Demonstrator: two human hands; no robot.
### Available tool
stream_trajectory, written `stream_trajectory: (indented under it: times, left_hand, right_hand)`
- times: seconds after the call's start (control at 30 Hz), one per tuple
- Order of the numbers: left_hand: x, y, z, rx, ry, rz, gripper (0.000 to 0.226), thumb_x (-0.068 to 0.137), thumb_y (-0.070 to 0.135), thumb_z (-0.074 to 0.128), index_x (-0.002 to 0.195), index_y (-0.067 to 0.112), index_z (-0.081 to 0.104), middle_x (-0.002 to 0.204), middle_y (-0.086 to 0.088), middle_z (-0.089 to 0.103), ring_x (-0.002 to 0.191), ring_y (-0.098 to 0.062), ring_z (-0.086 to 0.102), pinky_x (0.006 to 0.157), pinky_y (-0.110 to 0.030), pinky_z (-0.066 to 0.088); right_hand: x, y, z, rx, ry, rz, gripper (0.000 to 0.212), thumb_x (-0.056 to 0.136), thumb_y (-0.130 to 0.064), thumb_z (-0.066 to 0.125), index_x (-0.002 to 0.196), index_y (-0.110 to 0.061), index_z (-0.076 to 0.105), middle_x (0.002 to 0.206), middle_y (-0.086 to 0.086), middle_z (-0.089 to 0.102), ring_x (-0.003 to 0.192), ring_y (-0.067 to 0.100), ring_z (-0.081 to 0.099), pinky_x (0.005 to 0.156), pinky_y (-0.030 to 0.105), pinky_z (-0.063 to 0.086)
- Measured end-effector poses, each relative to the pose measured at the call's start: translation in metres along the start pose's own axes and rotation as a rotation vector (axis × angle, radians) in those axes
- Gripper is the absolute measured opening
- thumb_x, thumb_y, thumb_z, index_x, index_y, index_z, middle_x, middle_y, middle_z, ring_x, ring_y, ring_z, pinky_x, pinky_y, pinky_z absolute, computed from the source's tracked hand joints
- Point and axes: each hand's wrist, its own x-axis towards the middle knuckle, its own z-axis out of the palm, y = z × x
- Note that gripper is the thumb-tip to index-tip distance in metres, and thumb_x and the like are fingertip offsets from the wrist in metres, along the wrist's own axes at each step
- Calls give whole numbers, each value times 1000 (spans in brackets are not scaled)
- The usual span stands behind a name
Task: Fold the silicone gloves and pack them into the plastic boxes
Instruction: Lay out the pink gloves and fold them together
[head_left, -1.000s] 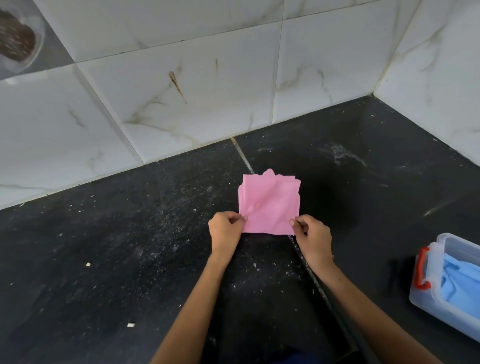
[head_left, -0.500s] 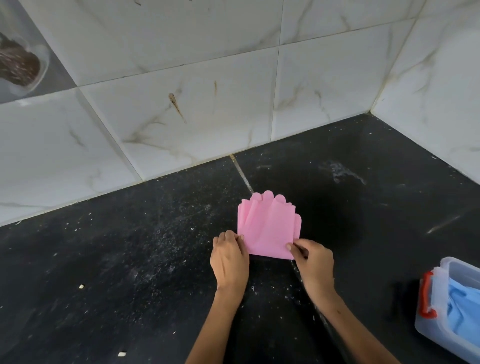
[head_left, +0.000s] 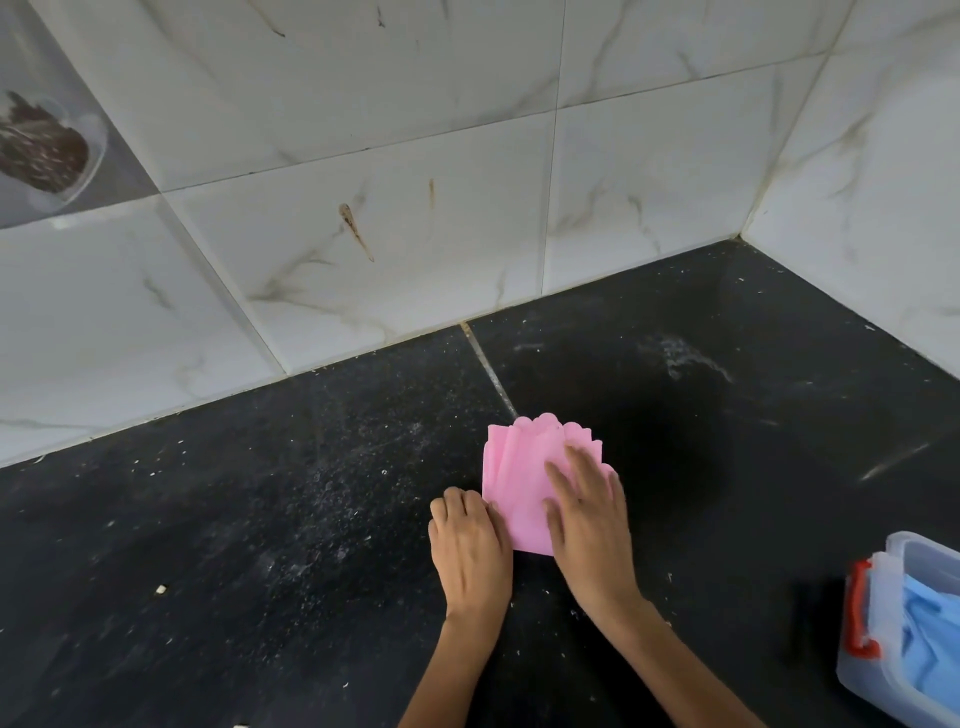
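A folded pink silicone glove (head_left: 514, 467) lies flat on the black countertop (head_left: 260, 519), its fingertips pointing toward the wall. My right hand (head_left: 587, 514) rests flat on the glove's right half, fingers spread, pressing it down. My left hand (head_left: 470, 545) sits curled at the glove's near left corner, fingertips on its edge. At the right edge stands a clear plastic box (head_left: 904, 561) with a red latch (head_left: 860, 608), and a blue glove (head_left: 930, 639) lies inside it.
White marble-look tiled walls (head_left: 467, 208) meet the counter behind and on the right, forming a corner. Crumbs and pale dust speckle the counter. A seam runs across the counter toward the glove. A round fixture (head_left: 47, 150) is on the wall at upper left.
The glove's near edge was pinched at both corners by my hands. My right hand has let go and now lies flat on top of the glove; the left stays at the corner.
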Motion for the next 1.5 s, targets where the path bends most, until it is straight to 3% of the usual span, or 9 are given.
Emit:
stream_trajectory:
  times: [0.3, 0.57, 0.67, 0.77, 0.87, 1.0, 1.17, 1.27, 1.5]
  left_hand:
    - [16, 0, 7, -57, 40, 130, 22, 74, 6, 70, 96, 8, 66, 107, -10, 65, 87, -27, 61, 68, -36, 53]
    - [47, 9, 19, -204, 78, -18, 8, 89, 16, 60, 88, 8, 62, 93, -7, 60, 81, -19, 50, 68, -31, 44]
    - [43, 7, 25, -354, 139, -99, 8, 90, 16, 57, 85, 11, 58, 88, -3, 59, 78, -14, 45, 67, -31, 45]
    - [42, 4, 31, -360, 142, -124, 7, 90, 14, 57, 96, 10, 59, 100, -5, 60, 88, -16, 49, 78, -40, 50]
    - [45, 8, 34, -218, 114, 140, 40, 87, 4, 56, 127, 6, 53, 139, -13, 50, 126, -27, 48, 107, -43, 40]
    - [50, 4, 38, 47, -16, 622, 50, 77, 10, 69, 126, 11, 59, 140, -7, 51, 132, -19, 45, 108, -44, 34]
    - [58, -11, 38, 47, -140, 621, 53, 77, 9, 71, 128, 12, 57, 136, -5, 54, 127, -20, 51, 101, -48, 43]
    - [61, -13, 39, 32, -222, 613, 51, 88, 8, 54, 139, 12, 44, 147, -5, 40, 137, -21, 37, 112, -50, 24]
    - [65, -16, 40, 33, -309, 613, 53, 96, 8, 32, 148, 15, 22, 157, 0, 15, 146, -15, 8, 116, -31, -9]
  right_hand:
    - [16, 15, 27, -85, -244, -225, 55, 99, -28, 36, 146, -8, 18, 155, 7, 17, 144, 21, 19, 115, 39, 3]
    - [13, 12, 24, -28, -108, -129, 52, 91, -25, 53, 135, 0, 43, 143, 15, 44, 130, 25, 46, 112, 37, 25]
    - [14, 8, 18, -90, -107, -150, 51, 98, -31, 23, 131, -4, 50, 138, 14, 50, 128, 24, 48, 117, 33, 12]
    - [16, 7, 20, -143, -153, -173, 55, 98, -31, 14, 135, -7, 47, 141, 12, 47, 132, 22, 44, 112, 39, 29]
    - [18, 8, 23, -134, -178, -150, 54, 94, -30, 24, 137, -4, 43, 144, 12, 43, 134, 22, 40, 110, 44, 30]
    - [17, 8, 22, -180, -231, -138, 50, 90, -30, 32, 127, -6, 55, 134, 9, 56, 127, 18, 51, 108, 40, 32]
    - [15, 18, 17, -136, -237, -84, 61, 99, -35, 8, 135, -3, 44, 143, 12, 45, 134, 21, 42, 117, 32, 5]
    - [12, 25, 11, -124, -204, -98, 71, 98, -38, -4, 133, -5, 48, 141, 11, 48, 131, 21, 45, 111, 38, 31]
    - [-6, 41, -8, 110, -40, -479, 21, 82, -31, 67, 100, -22, 73, 106, -7, 71, 102, 11, 65, 101, 27, 32]
